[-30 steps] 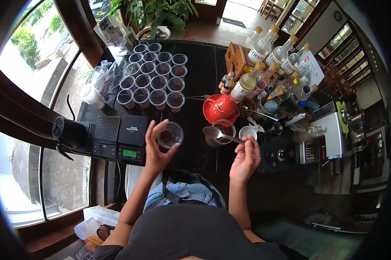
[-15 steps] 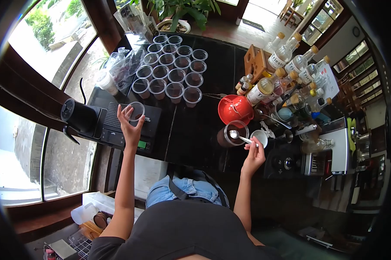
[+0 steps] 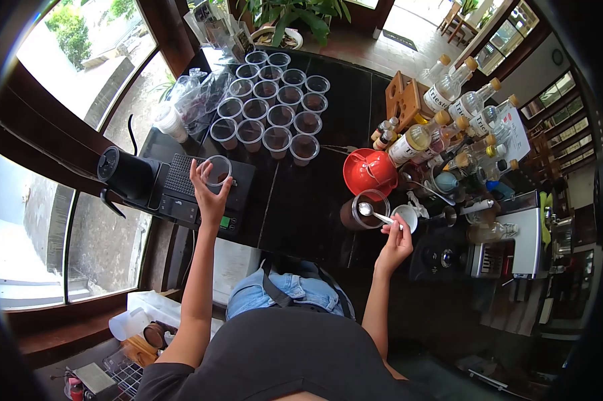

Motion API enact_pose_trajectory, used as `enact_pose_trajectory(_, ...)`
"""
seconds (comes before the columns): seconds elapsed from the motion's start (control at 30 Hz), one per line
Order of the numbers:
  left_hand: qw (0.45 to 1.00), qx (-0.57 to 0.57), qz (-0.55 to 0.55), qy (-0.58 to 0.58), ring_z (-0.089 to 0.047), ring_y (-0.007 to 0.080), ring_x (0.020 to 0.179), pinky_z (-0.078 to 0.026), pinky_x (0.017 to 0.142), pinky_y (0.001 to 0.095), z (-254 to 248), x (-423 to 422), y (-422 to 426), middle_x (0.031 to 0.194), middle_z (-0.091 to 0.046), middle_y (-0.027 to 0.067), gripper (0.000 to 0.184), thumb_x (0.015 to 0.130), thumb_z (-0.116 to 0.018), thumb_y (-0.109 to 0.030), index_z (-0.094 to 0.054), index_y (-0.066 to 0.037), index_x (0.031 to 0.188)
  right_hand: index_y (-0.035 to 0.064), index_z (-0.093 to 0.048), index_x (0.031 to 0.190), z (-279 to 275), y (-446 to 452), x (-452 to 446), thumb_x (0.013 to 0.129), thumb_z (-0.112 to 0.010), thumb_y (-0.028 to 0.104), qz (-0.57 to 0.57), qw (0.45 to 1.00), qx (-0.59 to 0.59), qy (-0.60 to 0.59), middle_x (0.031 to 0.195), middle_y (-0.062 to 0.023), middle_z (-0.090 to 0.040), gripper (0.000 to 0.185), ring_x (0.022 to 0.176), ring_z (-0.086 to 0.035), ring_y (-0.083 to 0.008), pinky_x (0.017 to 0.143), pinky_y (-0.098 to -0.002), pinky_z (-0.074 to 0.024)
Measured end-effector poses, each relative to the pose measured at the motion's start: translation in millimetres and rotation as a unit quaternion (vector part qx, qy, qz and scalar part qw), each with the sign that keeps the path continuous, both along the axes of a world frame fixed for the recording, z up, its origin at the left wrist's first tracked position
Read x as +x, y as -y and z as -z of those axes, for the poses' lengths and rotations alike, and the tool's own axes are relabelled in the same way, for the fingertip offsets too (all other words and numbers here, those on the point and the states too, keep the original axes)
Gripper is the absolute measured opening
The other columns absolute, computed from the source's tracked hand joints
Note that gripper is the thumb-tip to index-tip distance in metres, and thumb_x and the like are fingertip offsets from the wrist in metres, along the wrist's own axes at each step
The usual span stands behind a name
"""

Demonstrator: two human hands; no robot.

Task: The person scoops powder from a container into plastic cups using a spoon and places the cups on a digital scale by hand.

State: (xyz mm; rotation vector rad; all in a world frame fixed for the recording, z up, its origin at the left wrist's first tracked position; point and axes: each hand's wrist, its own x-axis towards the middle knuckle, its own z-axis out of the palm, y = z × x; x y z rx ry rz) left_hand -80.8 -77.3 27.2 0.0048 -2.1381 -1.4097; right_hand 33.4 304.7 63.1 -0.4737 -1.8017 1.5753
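My left hand [image 3: 211, 200] has its fingers curled around the sides of a clear plastic cup [image 3: 218, 171]. That cup is at a black scale [image 3: 243, 184] with a lit green display; whether its base touches the scale is hidden. In my right hand [image 3: 396, 242] is a spoon [image 3: 380, 216], pinched by its handle. The spoon's bowl is over the mouth of a clear container [image 3: 355, 212] with dark contents. Just beside the right fingers is a small white bowl [image 3: 404, 218].
Several clear plastic cups [image 3: 277, 139] with dark contents stand in rows farther back. A black gooseneck kettle [image 3: 122, 167] is at the left. Toward the right are a red dripper [image 3: 370, 172], labelled bottles [image 3: 410, 142], a wooden holder [image 3: 403, 100] and a grinder-like black appliance [image 3: 442, 258].
The view has shifted a little, so the tabletop things appear slightly farther right. Both hands keep nearly the same pose, with the cup and spoon still held.
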Motion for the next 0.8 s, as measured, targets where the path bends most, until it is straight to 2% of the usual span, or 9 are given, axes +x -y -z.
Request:
enact_pose_trajectory(0.17, 0.999, -0.046, -0.004, 0.001, -0.050, 0.0321, 0.127, -0.040, 0.107, 0.0417, 0.4, 2.4, 3.0, 0.137, -0.046, 0.0209, 0.094, 0.078, -0.080, -0.014, -0.019, -0.004, 0.149, -0.0051, -0.064, 0.111, -1.3, 0.9, -1.8, 0.098, -0.053, 0.004, -0.003, 1.000, -0.004, 0.003, 0.096, -0.0104, -0.068, 0.019, 0.071, -0.060, -0.0106, 0.066, -0.0246, -0.0522)
enact_pose_trajectory(0.33, 0.997, -0.067, -0.026, 0.020, -0.046, 0.0348, 0.131, -0.036, 0.109, 0.0447, -13.2, 21.6, 8.2, 0.144, -0.041, 0.0208, 0.099, 0.075, -0.083, -0.023, -0.021, -0.006, 0.150, -0.0047, -0.064, 0.111, 2.6, -3.2, -3.0, 0.098, -0.054, 0.005, -0.001, 1.000, 0.005, 0.003, 0.097, -0.0108, -0.068, 0.019, 0.071, -0.061, -0.0106, 0.066, -0.0245, -0.0525)
enact_pose_trajectory(0.53, 0.995, -0.067, -0.074, 0.025, -0.044, 0.0340, 0.132, -0.034, 0.108, 0.0495, -17.1, 43.6, 29.1, 0.146, -0.040, 0.0186, 0.099, 0.076, -0.081, -0.036, -0.022, -0.009, 0.150, -0.0043, -0.064, 0.112, 0.7, -2.8, -5.7, 0.099, -0.054, 0.006, 0.005, 1.000, -0.004, 0.013, 0.098, -0.0108, -0.068, 0.020, 0.071, -0.060, -0.0098, 0.067, -0.0243, -0.0528)
enact_pose_trajectory(0.8, 0.991, -0.052, -0.115, 0.035, -0.042, 0.0329, 0.133, -0.033, 0.108, 0.0520, -18.8, 68.0, 36.9, 0.147, -0.040, 0.0174, 0.094, 0.080, -0.078, -0.034, -0.022, -0.010, 0.151, -0.0041, -0.064, 0.113, -2.1, -2.8, -9.5, 0.099, -0.054, 0.007, -0.003, 1.000, -0.007, 0.016, 0.098, -0.0102, -0.068, 0.021, 0.071, -0.059, -0.0094, 0.067, -0.0239, -0.0520)
